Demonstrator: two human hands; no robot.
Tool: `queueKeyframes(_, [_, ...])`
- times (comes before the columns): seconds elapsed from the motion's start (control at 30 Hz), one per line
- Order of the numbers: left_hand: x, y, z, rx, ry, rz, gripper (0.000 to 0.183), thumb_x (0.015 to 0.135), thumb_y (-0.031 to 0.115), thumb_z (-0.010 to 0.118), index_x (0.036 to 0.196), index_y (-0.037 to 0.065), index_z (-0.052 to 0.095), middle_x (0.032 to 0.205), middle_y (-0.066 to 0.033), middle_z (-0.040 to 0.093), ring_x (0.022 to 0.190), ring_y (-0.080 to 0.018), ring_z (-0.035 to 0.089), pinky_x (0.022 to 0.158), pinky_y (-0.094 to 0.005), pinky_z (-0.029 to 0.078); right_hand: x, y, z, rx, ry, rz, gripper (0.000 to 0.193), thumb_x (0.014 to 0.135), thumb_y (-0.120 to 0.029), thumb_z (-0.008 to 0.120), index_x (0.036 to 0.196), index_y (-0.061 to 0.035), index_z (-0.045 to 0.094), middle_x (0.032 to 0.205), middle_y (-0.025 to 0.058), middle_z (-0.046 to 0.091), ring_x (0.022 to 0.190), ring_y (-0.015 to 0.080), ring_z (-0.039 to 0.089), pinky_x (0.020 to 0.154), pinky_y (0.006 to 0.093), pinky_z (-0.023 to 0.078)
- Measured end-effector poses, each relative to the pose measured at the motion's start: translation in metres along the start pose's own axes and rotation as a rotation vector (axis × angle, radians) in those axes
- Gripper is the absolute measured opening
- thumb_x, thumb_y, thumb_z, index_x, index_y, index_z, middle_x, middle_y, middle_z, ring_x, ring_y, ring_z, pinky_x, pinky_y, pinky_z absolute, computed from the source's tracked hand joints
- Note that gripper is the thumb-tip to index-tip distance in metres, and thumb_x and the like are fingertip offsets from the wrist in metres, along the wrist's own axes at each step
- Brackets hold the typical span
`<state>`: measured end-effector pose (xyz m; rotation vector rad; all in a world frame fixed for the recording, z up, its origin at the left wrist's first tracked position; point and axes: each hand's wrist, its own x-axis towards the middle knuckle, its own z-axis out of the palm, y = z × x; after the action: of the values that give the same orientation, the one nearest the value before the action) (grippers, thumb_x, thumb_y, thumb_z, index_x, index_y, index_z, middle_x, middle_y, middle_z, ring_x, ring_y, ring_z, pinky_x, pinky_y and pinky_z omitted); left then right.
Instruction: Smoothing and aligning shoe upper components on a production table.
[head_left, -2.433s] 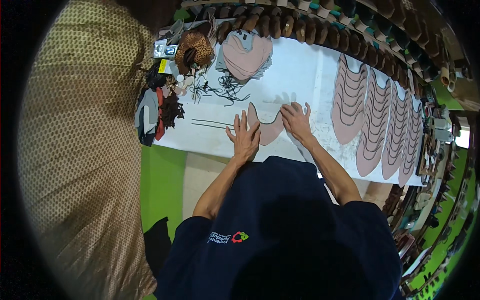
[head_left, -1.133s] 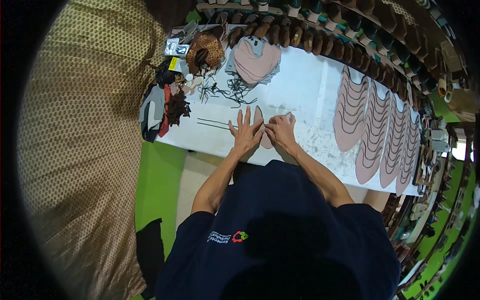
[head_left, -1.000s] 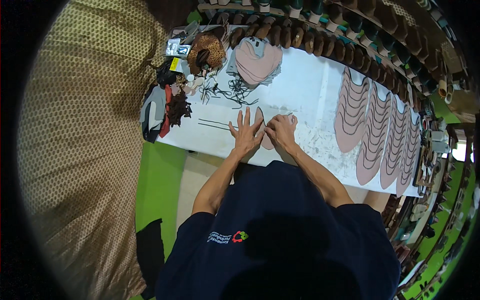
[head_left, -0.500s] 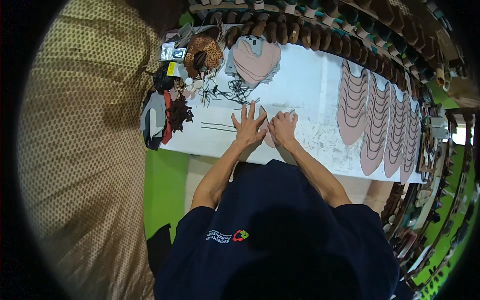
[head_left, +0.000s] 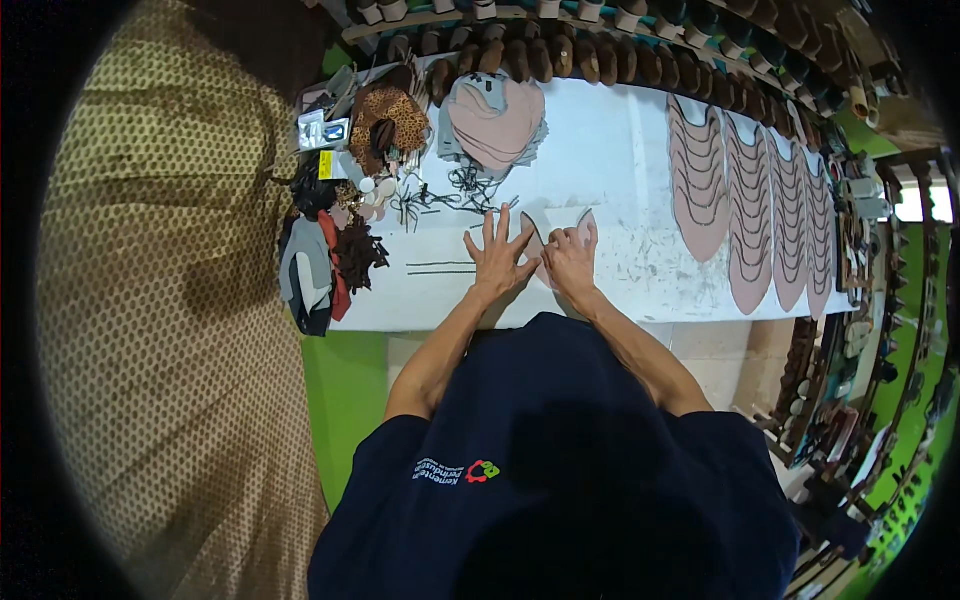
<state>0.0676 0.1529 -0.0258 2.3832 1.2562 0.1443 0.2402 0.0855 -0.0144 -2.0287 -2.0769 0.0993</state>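
Observation:
A pink U-shaped shoe upper piece (head_left: 543, 274) with a dark inner edge lies on the white table in front of me, partly hidden by my hands. My left hand (head_left: 494, 262) rests with its fingers spread, thumb and index finger at the piece's left arm. With curled fingers, my right hand (head_left: 571, 264) presses on the right arm, whose tip shows past the fingers. Whether those fingers also pinch a thin strip is hidden. Two dark narrow strips (head_left: 440, 268) lie straight to the left of my left hand.
Overlapping rows of pink upper pieces (head_left: 700, 230) cover the table's right part. Farther back are a stack of pink and grey pieces (head_left: 497, 130) and tangled black strips (head_left: 470, 185). Scraps and leopard-print material (head_left: 400, 115) crowd the left end. Shoes (head_left: 600, 62) line the far edge.
The view has shifted slightly, so the table's contents sit differently in the picture. My right fingers have moved a little toward me along the piece, and its right tip now shows.

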Motion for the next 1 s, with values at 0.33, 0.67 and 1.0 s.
queueKeyframes(0.33, [0.002, -0.008, -0.002, -0.067, 0.019, 0.036, 0.078, 0.085, 0.053, 0.077, 0.154, 0.025, 0.054, 0.178, -0.0177, 0.008, 0.16, -0.0459, 0.01, 0.11, -0.0852, 0.009, -0.026, -0.001, -0.001, 0.181, 0.11, 0.172, 0.027, 0.091, -0.028, 0.074, 0.116, -0.0167, 0.077, 0.131, 0.0026, 0.06, 0.131, 0.0244, 0.052, 0.117, 0.0693, 0.021])
queueKeyframes(0.67, [0.018, -0.019, -0.014, 0.019, -0.034, 0.091, 0.072, 0.089, 0.053, 0.071, 0.154, 0.027, 0.055, 0.178, -0.0166, 0.007, 0.16, -0.0474, 0.007, 0.109, -0.0865, 0.01, -0.03, -0.01, 0.008, 0.019, 0.049, 0.149, 0.037, 0.094, -0.03, 0.071, 0.13, -0.022, 0.073, 0.158, 0.0056, 0.049, 0.144, 0.0301, 0.044, 0.118, 0.0683, 0.022])
queueKeyframes(1.0, [0.026, -0.025, -0.013, 0.024, -0.097, 0.071, 0.071, 0.09, 0.056, 0.07, 0.154, 0.03, 0.055, 0.179, -0.0142, 0.005, 0.161, -0.0462, 0.004, 0.111, -0.086, 0.007, -0.014, -0.014, 0.004, -0.013, 0.021, 0.154, 0.045, 0.092, -0.023, 0.068, 0.137, -0.0221, 0.069, 0.163, 0.007, 0.044, 0.146, 0.0322, 0.043, 0.119, 0.0691, 0.019])
